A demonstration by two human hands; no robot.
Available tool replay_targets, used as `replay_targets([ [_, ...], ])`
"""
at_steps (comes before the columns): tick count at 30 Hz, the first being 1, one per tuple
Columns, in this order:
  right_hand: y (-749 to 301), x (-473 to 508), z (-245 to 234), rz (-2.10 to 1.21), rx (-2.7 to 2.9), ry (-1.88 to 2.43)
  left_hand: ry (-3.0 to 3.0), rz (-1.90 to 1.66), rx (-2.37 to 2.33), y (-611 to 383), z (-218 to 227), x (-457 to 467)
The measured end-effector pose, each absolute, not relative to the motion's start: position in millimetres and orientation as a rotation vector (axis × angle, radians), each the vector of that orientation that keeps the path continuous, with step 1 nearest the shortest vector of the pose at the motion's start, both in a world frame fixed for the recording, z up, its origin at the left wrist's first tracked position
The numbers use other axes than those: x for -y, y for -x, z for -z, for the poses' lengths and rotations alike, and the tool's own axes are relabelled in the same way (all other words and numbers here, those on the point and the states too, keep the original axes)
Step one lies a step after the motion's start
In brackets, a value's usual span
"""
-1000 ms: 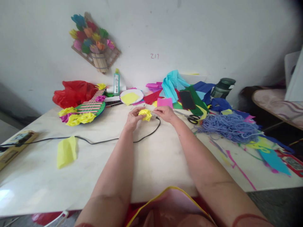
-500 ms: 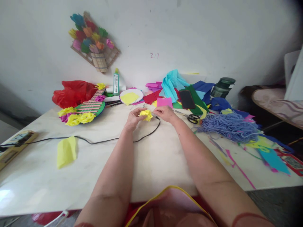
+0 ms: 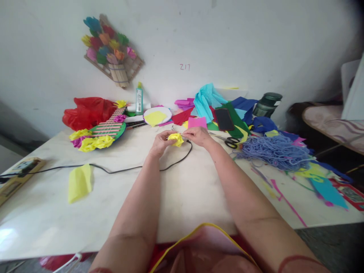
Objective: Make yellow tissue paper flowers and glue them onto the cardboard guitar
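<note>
Over the middle of the table, my left hand [image 3: 161, 143] is closed round a yellow crepe-paper flower [image 3: 175, 140]. My right hand [image 3: 197, 135] sits just right of the flower, thumb and fingertips pinched together at its edge. What the pinch holds is too small to tell. A black cord [image 3: 178, 162] runs below the flower and ends close to the right hand. Behind my left fingers a small metallic piece shows, mostly hidden. A pink paper square [image 3: 197, 122] lies just beyond my right hand.
Black-handled scissors [image 3: 231, 142] and a heap of blue yarn [image 3: 277, 152] lie to the right, with a phone [image 3: 224, 120] behind. At left are a flower-trimmed paper guitar [image 3: 105, 131], a glue bottle [image 3: 139, 99], a yellow paper piece [image 3: 80, 183] and a power strip [image 3: 21, 176].
Almost nothing differs. My right fingertips have shifted very slightly left toward the flower; my left hand keeps hold of it in the same place.
</note>
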State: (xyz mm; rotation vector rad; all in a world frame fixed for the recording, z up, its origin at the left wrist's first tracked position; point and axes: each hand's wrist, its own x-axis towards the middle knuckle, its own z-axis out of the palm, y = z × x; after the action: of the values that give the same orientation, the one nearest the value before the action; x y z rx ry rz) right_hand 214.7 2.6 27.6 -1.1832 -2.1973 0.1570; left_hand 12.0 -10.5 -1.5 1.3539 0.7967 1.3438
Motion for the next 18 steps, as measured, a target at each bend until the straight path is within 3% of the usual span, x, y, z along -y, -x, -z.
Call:
replay_targets([
  [18, -209.2, 4.3, -35.7, -0.077, 2.147, 1.23, -1.34, -1.32, -0.814, -13.5, -1.9, 13.8],
])
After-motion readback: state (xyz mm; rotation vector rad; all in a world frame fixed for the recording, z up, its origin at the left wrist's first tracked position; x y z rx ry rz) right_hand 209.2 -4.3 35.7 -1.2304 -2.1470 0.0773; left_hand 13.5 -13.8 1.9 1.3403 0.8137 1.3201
